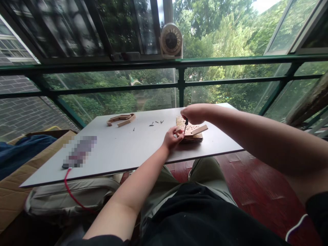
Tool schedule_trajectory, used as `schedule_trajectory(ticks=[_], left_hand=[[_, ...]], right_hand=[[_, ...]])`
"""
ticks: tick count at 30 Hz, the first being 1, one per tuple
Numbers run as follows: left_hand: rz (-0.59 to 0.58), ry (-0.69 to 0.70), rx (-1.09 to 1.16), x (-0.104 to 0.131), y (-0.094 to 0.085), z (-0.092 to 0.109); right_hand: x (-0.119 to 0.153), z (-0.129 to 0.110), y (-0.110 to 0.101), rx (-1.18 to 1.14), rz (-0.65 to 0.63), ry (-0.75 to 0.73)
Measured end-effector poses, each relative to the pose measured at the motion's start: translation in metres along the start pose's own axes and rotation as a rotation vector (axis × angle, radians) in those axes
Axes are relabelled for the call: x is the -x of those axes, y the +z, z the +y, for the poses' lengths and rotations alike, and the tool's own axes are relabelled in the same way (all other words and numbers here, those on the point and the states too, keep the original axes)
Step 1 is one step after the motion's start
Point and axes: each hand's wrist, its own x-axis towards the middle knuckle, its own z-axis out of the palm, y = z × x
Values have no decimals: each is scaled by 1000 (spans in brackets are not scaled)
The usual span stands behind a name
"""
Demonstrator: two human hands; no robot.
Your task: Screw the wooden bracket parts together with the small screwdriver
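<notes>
My right hand (pixel 193 114) is closed around the dark handle of a screwdriver (pixel 186 123), whose shaft points down at a light wooden piece (pixel 196 131). My left hand (pixel 173 137) grips the left, curved end of that wooden piece between thumb and fingers. Under the piece lies a thick block or stack (pixel 194 139) with a patterned top; I cannot make out exactly what it is. The screwdriver's tip meets the wood close to my left fingertips, and the exact contact is too small to see.
On the white table (pixel 123 147) lie curved wooden parts (pixel 121 119) at the back left and several small screws (pixel 151 124) near the middle. A blurred-out phone-like item (pixel 80 152) with a red cable (pixel 69 188) lies left. A fan (pixel 171 39) stands by the window behind the green railing.
</notes>
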Motion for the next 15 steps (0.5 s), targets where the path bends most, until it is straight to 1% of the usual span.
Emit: schedule_trajectory(ticks=[8,15], left_hand=[[22,37,-25,-1,0,-9],[30,62,-49,-2,0,-13]], right_hand=[[-4,1,2,30,-12,1],[2,-11,-7,61,-70,8]])
